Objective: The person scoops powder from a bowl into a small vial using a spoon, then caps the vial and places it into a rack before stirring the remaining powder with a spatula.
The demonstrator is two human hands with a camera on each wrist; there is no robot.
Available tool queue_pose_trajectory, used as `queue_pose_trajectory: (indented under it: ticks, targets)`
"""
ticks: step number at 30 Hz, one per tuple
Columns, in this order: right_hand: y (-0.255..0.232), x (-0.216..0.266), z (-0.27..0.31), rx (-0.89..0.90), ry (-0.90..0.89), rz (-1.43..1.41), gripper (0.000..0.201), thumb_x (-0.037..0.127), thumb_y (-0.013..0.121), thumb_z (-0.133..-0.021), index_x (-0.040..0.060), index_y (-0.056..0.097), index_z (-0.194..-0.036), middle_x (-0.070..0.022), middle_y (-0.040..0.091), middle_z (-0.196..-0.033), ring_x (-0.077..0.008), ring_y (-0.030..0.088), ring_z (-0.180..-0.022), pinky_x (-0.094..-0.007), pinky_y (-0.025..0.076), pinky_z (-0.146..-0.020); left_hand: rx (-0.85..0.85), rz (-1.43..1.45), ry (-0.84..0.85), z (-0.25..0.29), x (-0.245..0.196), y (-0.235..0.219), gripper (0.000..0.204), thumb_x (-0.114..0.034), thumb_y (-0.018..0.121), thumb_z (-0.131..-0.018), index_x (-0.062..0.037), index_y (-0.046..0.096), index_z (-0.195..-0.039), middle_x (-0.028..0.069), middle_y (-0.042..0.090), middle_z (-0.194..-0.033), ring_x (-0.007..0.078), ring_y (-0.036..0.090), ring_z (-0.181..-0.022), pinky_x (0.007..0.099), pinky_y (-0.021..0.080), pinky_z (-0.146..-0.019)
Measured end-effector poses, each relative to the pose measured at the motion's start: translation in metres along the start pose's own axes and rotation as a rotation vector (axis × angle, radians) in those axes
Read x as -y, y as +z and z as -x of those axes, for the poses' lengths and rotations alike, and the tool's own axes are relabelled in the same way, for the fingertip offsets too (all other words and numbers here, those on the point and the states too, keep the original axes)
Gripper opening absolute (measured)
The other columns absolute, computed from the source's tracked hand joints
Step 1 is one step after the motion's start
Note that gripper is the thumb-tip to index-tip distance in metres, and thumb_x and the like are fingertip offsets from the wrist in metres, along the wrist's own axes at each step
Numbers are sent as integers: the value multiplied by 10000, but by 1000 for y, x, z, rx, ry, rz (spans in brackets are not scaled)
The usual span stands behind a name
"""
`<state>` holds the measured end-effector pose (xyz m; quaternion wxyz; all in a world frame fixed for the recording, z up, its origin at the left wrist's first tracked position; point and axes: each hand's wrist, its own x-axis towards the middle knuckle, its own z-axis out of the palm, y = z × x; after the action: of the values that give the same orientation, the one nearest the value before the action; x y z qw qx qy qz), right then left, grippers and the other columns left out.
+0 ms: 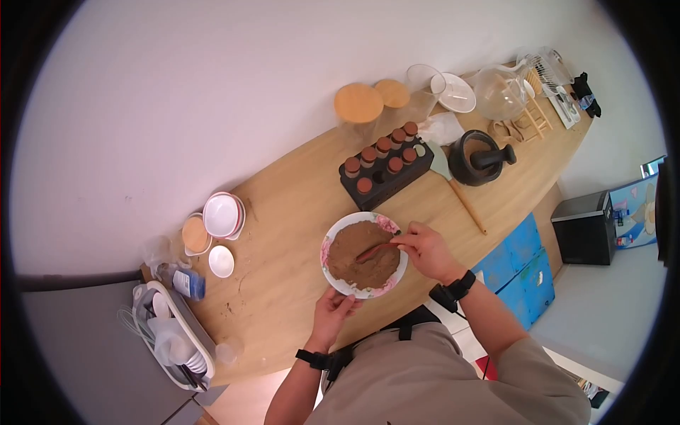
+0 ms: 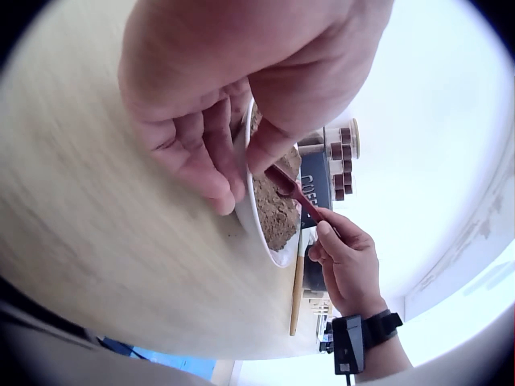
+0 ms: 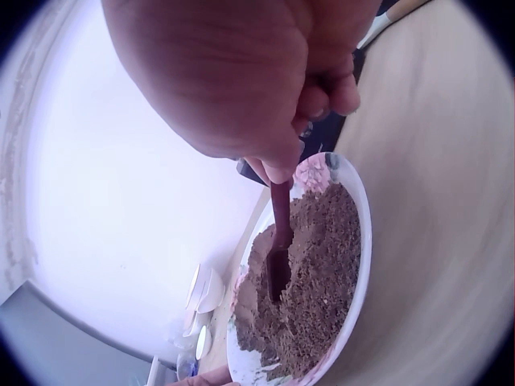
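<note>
A white bowl with a pink floral rim (image 1: 326,248) sits near the table's front edge, filled with brown powder (image 1: 347,244). My left hand (image 1: 331,317) grips its near rim; in the left wrist view the thumb (image 2: 269,146) lies over the edge and the fingers curl below it. From the bowl's right side, my right hand (image 1: 427,252) pinches the handle of a dark red scoop (image 1: 377,248). The scoop's head (image 3: 278,273) is partly sunk in the powder in the right wrist view.
Behind the bowl stands a black rack (image 1: 386,180) of red-capped jars. To its right are a spatula (image 1: 465,205) and a dark mortar with pestle (image 1: 464,166). Small white bowls (image 1: 222,214) stand at left, near a utensil-filled tub (image 1: 202,333). Glassware and lidded jars line the wall.
</note>
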<state>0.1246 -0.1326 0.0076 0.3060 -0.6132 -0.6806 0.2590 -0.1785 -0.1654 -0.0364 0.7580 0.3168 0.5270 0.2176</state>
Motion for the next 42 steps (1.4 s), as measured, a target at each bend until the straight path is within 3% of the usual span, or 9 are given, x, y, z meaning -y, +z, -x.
queue_pose_trajectory:
  ticks: [3,11,15,17,23,29,36,39,42]
  targets:
    - [-7,2,2,80,72,5,198,49,779,-906,104,807,-1093,-111,607,-914,-344,644,-884,-443,528,-755,10,-33,7,-4,4,-7,327,-150,671,-1083,-60,655,-1397,57,780,-1190,151,752,-1002,283,575,-828]
    - [-12,20,10,-64,117,-12,185,65,773,-927,99,804,-1106,-114,606,-912,-341,642,-858,-436,527,-733,-52,-44,72,-19,-1,-15,280,-106,629,-1085,-49,672,-1356,57,787,-1125,157,760,-959,282,562,-769]
    - [-15,25,5,-73,98,-11,184,69,782,-914,100,804,-1094,-110,612,-916,-336,651,-868,-443,531,-741,-67,-59,78,-21,-1,-13,283,-87,622,-1078,-37,681,-1351,53,787,-1086,151,752,-929,281,557,-756]
    - [-6,19,2,-17,-81,19,237,16,780,-902,96,807,-1123,-108,603,-901,-317,635,-823,-421,519,-725,-69,-59,97,-23,-1,-14,276,-79,620,-1074,-31,690,-1336,51,786,-1070,143,744,-905,280,558,-756]
    - [-10,35,3,-52,-4,102,209,36,779,-895,104,803,-1091,-117,624,-920,-338,649,-844,-426,535,-747,-117,-142,174,-33,-9,-29,240,-67,604,-1066,-22,726,-1268,40,777,-1035,108,688,-820,277,566,-746]
    - [-3,56,14,-21,12,113,183,67,788,-885,96,789,-1066,-131,668,-991,-372,672,-948,-470,552,-804,-55,-79,156,-33,-4,-35,214,-110,626,-1083,-26,726,-1252,28,780,-1040,111,703,-845,281,571,-745]
    - [34,53,22,-21,-42,82,195,65,792,-887,108,803,-1077,-118,632,-948,-349,655,-894,-458,546,-781,65,-39,172,-37,-2,-42,255,-169,625,-1112,-35,695,-1317,38,778,-1126,135,757,-951,280,609,-789]
    - [41,40,31,-137,-47,161,207,54,789,-893,114,808,-1090,-109,608,-912,-328,645,-861,-439,542,-747,105,-43,183,-39,1,-45,270,-177,622,-1116,-31,682,-1335,42,775,-1139,142,761,-947,281,621,-796]
    - [31,40,39,-133,148,162,209,49,783,-907,108,810,-1105,-106,605,-899,-315,642,-847,-421,532,-723,127,-38,193,-40,3,-46,275,-176,616,-1120,-24,672,-1342,51,773,-1130,150,764,-937,286,628,-794]
